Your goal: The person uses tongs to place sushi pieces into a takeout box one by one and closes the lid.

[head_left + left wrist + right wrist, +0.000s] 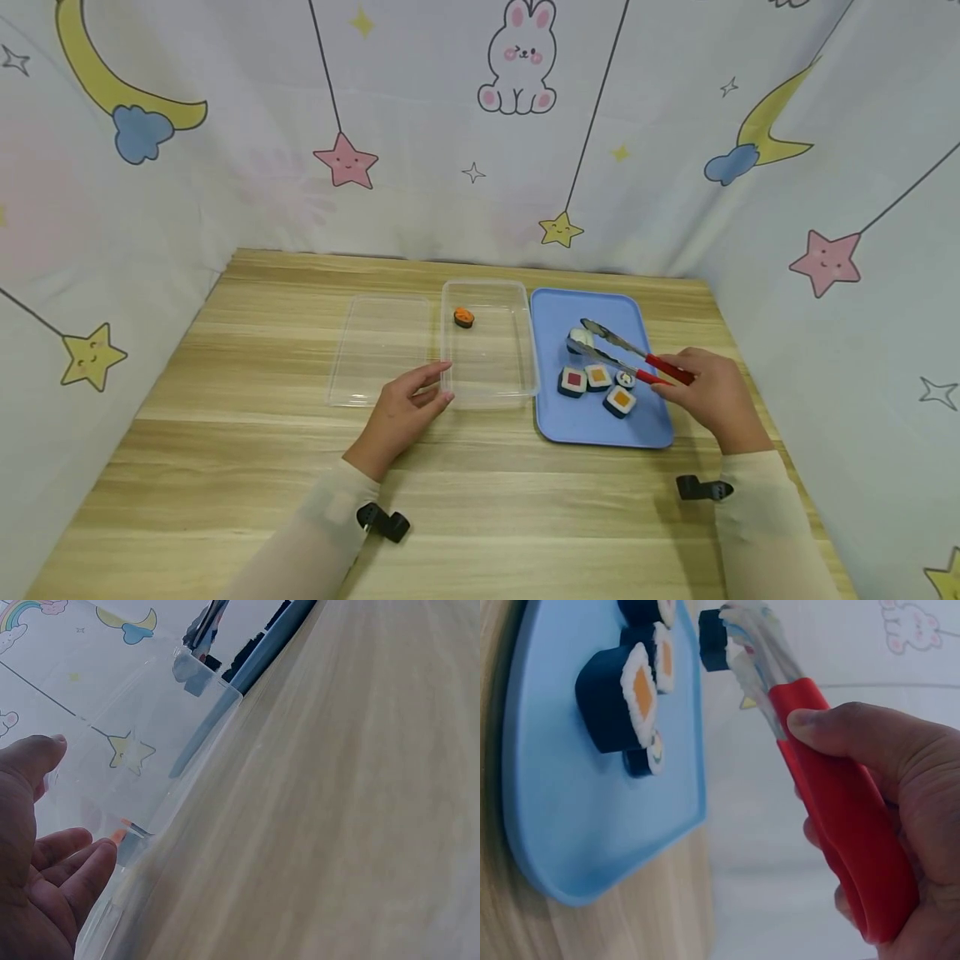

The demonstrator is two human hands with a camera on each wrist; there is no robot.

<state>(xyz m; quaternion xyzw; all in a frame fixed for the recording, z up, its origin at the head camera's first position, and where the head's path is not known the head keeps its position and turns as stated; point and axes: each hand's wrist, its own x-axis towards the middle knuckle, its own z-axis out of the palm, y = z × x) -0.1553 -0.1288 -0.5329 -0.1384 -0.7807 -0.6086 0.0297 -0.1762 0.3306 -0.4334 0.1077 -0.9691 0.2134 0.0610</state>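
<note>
My right hand (pixel 708 392) grips red-handled metal tongs (pixel 840 817) over the blue tray (pixel 558 421). Between the tong tips is a white-topped sushi roll (pixel 579 340) with a dark wrap; in the right wrist view it appears raised above the tray. Several other sushi pieces sit on the tray, among them a roll with a red centre (pixel 572 381) and one with an orange centre (pixel 619 402). My left hand (pixel 401 417) has its fingers loosely extended at the near left side of a clear plastic box (pixel 491 392). Inside that box lies an orange-topped sushi piece (pixel 463 317).
A clear flat lid (pixel 382 350) lies on the wooden table (pixel 480 500) left of the box. The tray stands close against the box's right side. Printed curtains (pixel 420 208) rise behind the table and on both sides.
</note>
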